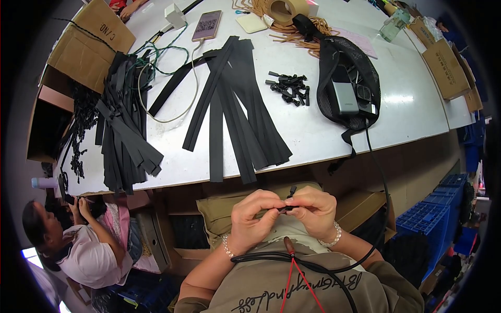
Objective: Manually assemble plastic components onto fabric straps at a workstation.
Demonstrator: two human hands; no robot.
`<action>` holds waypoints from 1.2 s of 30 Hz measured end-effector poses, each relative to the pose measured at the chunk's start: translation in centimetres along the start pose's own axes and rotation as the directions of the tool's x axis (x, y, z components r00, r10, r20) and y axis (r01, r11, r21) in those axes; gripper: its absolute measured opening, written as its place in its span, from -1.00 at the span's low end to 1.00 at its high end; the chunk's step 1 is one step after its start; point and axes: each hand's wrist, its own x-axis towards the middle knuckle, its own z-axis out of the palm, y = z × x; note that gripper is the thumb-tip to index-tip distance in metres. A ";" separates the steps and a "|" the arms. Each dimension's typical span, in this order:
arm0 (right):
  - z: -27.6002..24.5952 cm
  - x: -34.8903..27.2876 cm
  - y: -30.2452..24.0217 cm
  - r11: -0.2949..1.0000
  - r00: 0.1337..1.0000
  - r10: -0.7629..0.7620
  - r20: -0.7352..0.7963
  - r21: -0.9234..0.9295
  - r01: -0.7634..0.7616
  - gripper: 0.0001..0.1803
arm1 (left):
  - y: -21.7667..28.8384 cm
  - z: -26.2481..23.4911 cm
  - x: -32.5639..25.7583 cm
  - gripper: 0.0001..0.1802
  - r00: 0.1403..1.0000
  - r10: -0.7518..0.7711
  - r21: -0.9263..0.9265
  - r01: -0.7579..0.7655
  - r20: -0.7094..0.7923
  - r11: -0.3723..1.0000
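My left hand (pixel 254 215) and my right hand (pixel 314 211) meet above my lap, just below the table's front edge. The fingers of both are pinched on a small black pull-like piece (pixel 293 191); one end sticks up between the fingertips, and the rest is mostly covered. Similar small black pieces (pixel 289 88) lie in a loose pile on the white table (pixel 417 112). To their left, long flat black straps (pixel 225 109) fan out and hang slightly over the edge. A second bundle of black straps (pixel 122 130) lies farther left.
A black mesh bag (pixel 326 57) holds a grey power bank (pixel 344 99); its cable runs down to me. A phone (pixel 207 26), tape roll (pixel 286 9) and tan cords lie at the back. Cardboard boxes (pixel 91 44) stand left. A co-worker (pixel 88 242) sits at left; blue crates (pixel 425 219) stand right.
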 end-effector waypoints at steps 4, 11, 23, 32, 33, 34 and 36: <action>-0.3 0.5 -0.5 0.993 0.995 -0.086 0.041 -0.080 0.089 -0.78 | -0.3 0.0 -0.2 -0.86 1.000 -0.020 -0.057 0.020 -0.005 0.998; 0.4 -0.7 0.8 0.984 0.996 -0.009 -0.087 0.178 0.025 -0.59 | -0.8 0.1 -0.1 -0.82 0.999 0.013 -0.127 -0.017 -0.031 0.992; -0.3 -0.1 0.3 0.990 0.990 -0.137 -0.018 -0.027 0.136 -0.63 | -1.0 -0.2 0.1 -0.76 0.996 0.093 -0.096 -0.092 -0.003 0.991; -1.1 1.3 0.2 0.991 0.995 0.054 0.079 -0.130 -0.043 -0.79 | -0.4 0.3 0.2 -0.74 0.998 -0.035 -0.059 0.032 -0.047 0.998; -1.5 1.5 0.2 0.990 0.995 0.056 0.078 -0.131 -0.045 -0.79 | -0.5 0.1 0.4 -0.73 0.999 -0.050 -0.046 0.050 -0.008 0.998; -1.9 1.7 0.4 0.988 0.982 0.116 0.148 -0.123 -0.098 -0.84 | -0.6 0.1 0.5 -0.72 0.997 -0.065 -0.032 0.066 0.029 0.997; -2.2 1.9 0.3 0.965 0.942 0.256 0.219 -0.110 -0.237 -0.93 | -0.3 0.4 0.6 -0.74 0.989 -0.146 -0.118 0.146 0.004 0.982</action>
